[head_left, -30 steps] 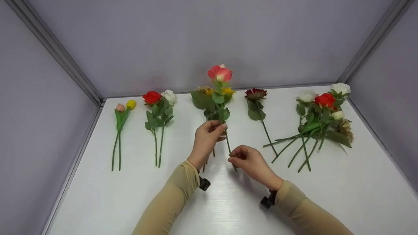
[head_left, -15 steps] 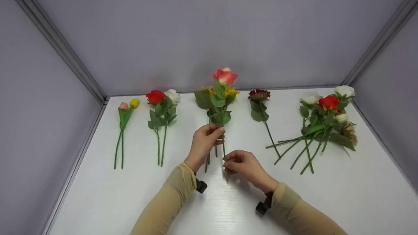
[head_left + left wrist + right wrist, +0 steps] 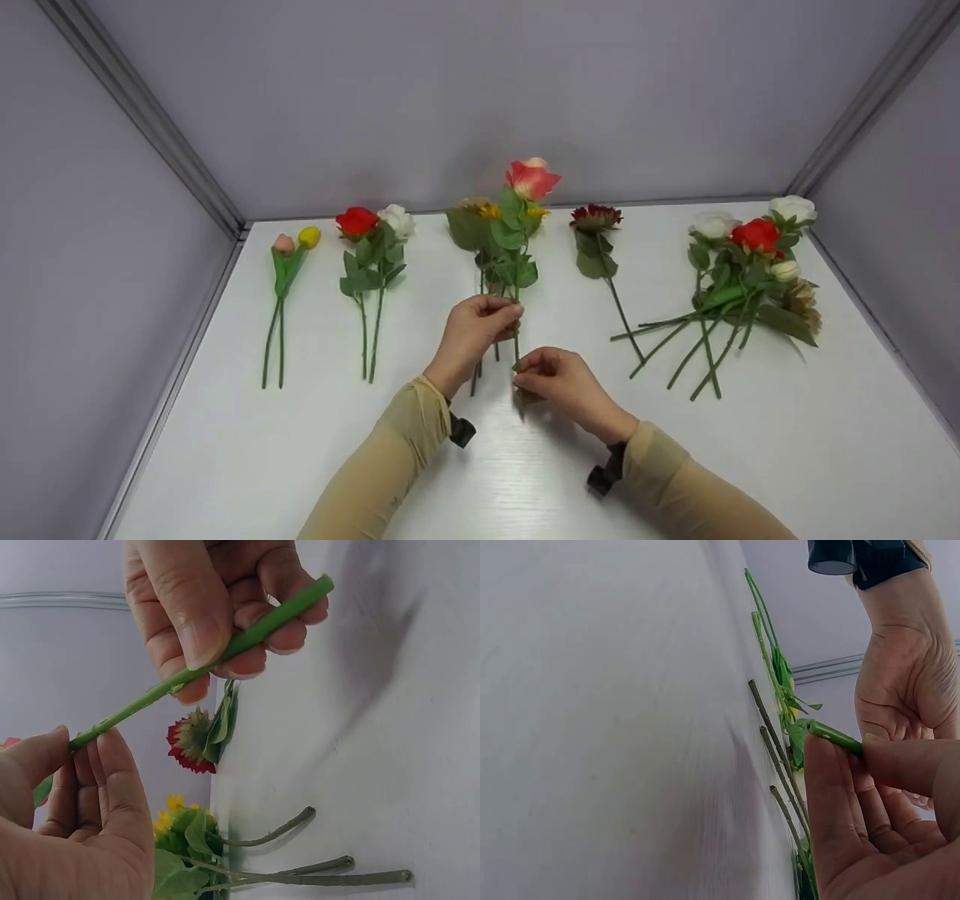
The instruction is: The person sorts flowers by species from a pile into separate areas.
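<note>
A pink-red rose (image 3: 532, 180) with a pale centre stands nearly upright in the head view. My left hand (image 3: 472, 334) pinches its green stem below the leaves between thumb and fingers. Lower down, my right hand (image 3: 566, 382) pinches the stem near its cut end. The left wrist view shows the bare stem (image 3: 161, 688) running between both hands, its tip poking past the right fingers. Behind the rose lie sunflowers (image 3: 489, 211) with broad leaves, partly hidden by it and by the left hand. In the right wrist view the stem's end (image 3: 832, 736) lies across the right fingertips.
On the white table (image 3: 225, 465), left, lie two tulips (image 3: 308, 238), then a red rose (image 3: 357, 222) beside a white one (image 3: 397, 221). A dark red flower (image 3: 596, 217) lies right of centre. A mixed flower pile (image 3: 757, 238) is far right. Grey walls (image 3: 480, 90) enclose the table.
The pink-red rose's head has shifted right and its stem has turned more upright. My left hand has dipped slightly; the right hand has moved a little left and down, still pinching the stem.
</note>
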Demonstrator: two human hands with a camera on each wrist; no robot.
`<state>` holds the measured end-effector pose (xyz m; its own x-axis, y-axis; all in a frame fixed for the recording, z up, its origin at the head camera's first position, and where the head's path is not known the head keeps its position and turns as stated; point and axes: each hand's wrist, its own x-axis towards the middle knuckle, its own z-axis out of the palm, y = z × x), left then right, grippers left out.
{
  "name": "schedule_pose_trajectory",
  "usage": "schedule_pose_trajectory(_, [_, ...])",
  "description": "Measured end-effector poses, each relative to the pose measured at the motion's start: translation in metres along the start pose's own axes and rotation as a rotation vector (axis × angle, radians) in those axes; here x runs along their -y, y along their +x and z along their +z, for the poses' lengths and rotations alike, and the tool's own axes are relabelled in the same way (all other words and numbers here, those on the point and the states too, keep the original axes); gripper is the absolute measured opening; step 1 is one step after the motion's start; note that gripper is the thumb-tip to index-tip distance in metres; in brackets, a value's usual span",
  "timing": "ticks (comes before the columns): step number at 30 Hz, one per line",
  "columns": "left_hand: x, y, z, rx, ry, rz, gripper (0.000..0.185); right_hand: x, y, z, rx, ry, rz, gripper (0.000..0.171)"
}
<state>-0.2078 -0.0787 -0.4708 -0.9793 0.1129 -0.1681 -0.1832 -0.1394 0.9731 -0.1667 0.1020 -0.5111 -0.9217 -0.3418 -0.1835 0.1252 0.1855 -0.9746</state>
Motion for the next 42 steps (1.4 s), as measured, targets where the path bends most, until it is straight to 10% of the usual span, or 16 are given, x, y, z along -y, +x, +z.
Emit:
schedule_pose_trajectory(25, [-0.004,0.002,-0.03,-0.057,0.058,0.005,0.025,0.009,0.013,0.019,0.057,-0.072,-0.056,0.021])
schedule_pose_trajectory(42, [-0.028,0.009,-0.193,-0.362,0.522,-0.095,0.028,0.046,0.058,0.055,0.156,-1.252,-0.568,0.069])
